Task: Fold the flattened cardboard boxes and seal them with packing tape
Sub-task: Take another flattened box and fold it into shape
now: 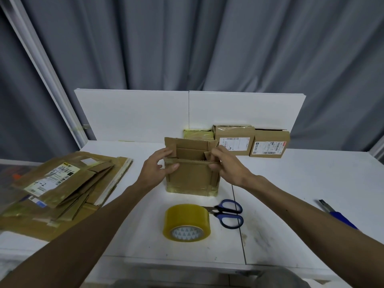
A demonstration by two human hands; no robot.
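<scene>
Gripping the box (192,177), both hands (155,168) (226,166) hide flap corners.

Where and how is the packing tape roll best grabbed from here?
Probably from above, pinching across its width: the packing tape roll stands on its rim, core facing the person, so thumb on the near face, fingers behind. The scissors crowd its right side.

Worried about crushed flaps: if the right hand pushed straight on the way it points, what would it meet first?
The open box: the right hand grips its flap, pointing left across the top. Beyond that, probably the left hand, though depth is unclear.
</scene>
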